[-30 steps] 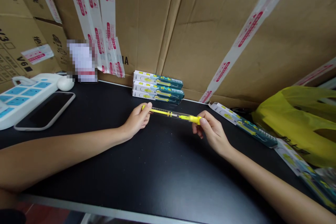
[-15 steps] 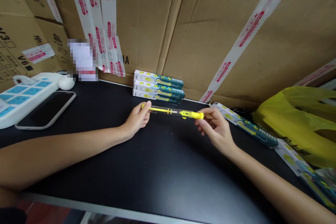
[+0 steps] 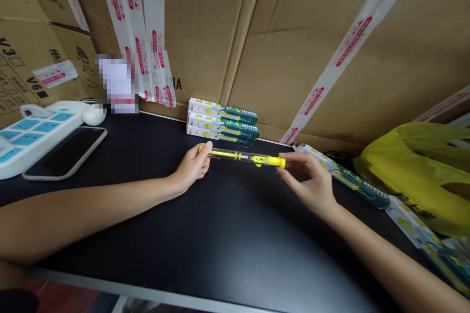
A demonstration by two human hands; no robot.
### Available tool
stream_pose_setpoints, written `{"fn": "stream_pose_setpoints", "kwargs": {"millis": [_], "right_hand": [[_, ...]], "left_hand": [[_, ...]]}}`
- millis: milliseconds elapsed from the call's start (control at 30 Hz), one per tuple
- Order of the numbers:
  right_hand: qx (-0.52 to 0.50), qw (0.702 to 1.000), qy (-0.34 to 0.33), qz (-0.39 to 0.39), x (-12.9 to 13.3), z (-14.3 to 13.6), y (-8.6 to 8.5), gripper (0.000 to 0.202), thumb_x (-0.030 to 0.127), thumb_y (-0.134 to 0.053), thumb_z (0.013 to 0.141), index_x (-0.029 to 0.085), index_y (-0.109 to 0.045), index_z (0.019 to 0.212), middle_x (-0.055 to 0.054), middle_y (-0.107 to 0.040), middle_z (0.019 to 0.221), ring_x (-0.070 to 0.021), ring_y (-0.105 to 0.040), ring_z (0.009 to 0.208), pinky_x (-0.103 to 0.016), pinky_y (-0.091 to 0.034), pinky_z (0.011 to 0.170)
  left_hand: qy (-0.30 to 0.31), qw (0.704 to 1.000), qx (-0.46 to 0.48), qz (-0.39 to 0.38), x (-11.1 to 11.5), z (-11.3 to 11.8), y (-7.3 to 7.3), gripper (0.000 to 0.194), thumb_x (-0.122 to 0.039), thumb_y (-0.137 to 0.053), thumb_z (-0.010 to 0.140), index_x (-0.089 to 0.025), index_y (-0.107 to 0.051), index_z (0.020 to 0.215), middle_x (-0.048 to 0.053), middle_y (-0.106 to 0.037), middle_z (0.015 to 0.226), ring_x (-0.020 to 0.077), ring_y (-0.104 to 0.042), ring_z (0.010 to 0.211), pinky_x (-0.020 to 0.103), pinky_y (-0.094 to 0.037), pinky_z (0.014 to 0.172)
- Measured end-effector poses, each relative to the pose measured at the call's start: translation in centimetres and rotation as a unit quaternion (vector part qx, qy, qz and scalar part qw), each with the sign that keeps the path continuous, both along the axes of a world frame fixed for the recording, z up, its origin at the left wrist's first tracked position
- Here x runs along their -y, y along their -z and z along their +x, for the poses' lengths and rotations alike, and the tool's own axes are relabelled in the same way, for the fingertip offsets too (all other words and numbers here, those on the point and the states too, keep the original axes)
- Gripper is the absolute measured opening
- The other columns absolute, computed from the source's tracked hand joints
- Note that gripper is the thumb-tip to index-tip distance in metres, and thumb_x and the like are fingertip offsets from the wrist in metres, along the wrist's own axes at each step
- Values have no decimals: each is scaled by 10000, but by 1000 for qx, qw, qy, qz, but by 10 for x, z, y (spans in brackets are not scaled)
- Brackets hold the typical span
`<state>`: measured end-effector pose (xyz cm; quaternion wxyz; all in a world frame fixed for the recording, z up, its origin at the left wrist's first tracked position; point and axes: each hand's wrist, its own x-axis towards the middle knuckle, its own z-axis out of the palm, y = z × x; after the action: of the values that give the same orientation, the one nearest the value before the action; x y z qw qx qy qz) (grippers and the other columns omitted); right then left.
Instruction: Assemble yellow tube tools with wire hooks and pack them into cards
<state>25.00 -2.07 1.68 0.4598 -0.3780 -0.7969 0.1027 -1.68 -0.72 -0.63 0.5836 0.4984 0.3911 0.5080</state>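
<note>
Held roughly level above the black table is a spring scale (image 3: pixel 244 156), a clear tube with yellow parts inside and a yellow cap at its right end. My left hand (image 3: pixel 190 167) is closed around its left end, thumb on top, hiding part of that end. At the other end, my right hand (image 3: pixel 312 183) pinches the yellow cap between thumb and fingers. Just behind the scale, several printed spring scale boxes (image 3: pixel 222 122) are stacked against the cardboard.
More boxes (image 3: pixel 345 176) lie along the right, beside a yellow plastic bag (image 3: pixel 400 156). On the left are a phone (image 3: pixel 66 152) and a white power strip (image 3: pixel 51 127) with blue sockets. Taped cardboard (image 3: pixel 205 34) walls the back of the black table (image 3: pixel 220 244).
My right hand has shifted slightly right and its grip on the yellow cap has changed, with the fingers less curled underneath. My left hand and the spring scale have hardly moved.
</note>
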Motion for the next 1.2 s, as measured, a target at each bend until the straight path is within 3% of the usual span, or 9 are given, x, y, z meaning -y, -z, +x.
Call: {"fn": "stream_pose_setpoints", "kwargs": {"millis": [133,267,467,633,700,800,967,1067,1200], "right_hand": [[111,986,-5,125,-5,7,-2,263,148,-588,828,261,-561,1064,-70,-661,970,-188,-648,797,-300,-542,604],[214,949,1,233,-11,16,0,320,97,-585,817,231,-540,1103,-89,-679,999,-193,-667,862,-288,-539,657],[286,903,31,319,-12,21,2,371,91,-586,822,218,-493,1158,-109,-686,1008,-181,-672,842,-258,-525,633],[374,811,40,448,-4,10,-12,202,56,-562,832,220,-521,942,-82,-717,873,-145,-638,631,-240,-456,495],[385,799,25,461,-2,7,-13,182,48,-558,832,211,-514,900,-87,-721,834,-146,-632,608,-245,-457,494],[372,826,11,424,-4,10,-7,192,70,-568,832,199,-517,963,-109,-721,872,-165,-645,648,-260,-480,518],[287,908,6,305,-11,15,9,309,125,-612,802,205,-495,1076,-112,-703,959,-195,-670,741,-277,-510,564],[211,956,27,200,-10,11,10,314,175,-624,783,217,-502,1069,-81,-677,928,-182,-656,680,-283,-515,552],[114,988,-12,105,-4,5,7,338,185,-570,813,220,-468,1133,-72,-613,944,-162,-623,654,-314,-534,601]], "left_hand": [[-1,1000,-5,-7,1,0,-1,357,-481,-458,891,-211,-324,700,-96,-231,527,27,-192,361,167,-120,343],[2,1000,-16,-8,0,0,0,355,-482,-449,895,-210,-327,702,-97,-224,527,26,-186,364,161,-122,344],[2,1000,-21,-3,0,-1,1,357,-488,-447,893,-209,-327,706,-98,-227,529,27,-188,369,153,-131,344],[15,999,-37,-8,1,1,0,340,-467,-438,902,-207,-331,711,-102,-218,523,26,-181,371,143,-134,345],[20,999,-43,-12,1,1,0,334,-455,-441,903,-206,-329,711,-103,-219,521,26,-179,374,140,-137,346],[19,999,-47,-11,2,1,1,331,-447,-439,906,-205,-327,709,-103,-223,519,26,-181,378,137,-138,345],[19,999,-34,-3,1,0,2,351,-470,-450,896,-206,-321,703,-103,-216,521,25,-177,377,135,-135,341],[9,1000,-22,0,0,0,1,363,-484,-456,890,-208,-316,699,-102,-222,521,26,-186,372,139,-138,338],[2,1000,-15,-2,1,0,0,358,-479,-442,898,-211,-314,699,-98,-222,525,28,-188,367,149,-135,339]]}}
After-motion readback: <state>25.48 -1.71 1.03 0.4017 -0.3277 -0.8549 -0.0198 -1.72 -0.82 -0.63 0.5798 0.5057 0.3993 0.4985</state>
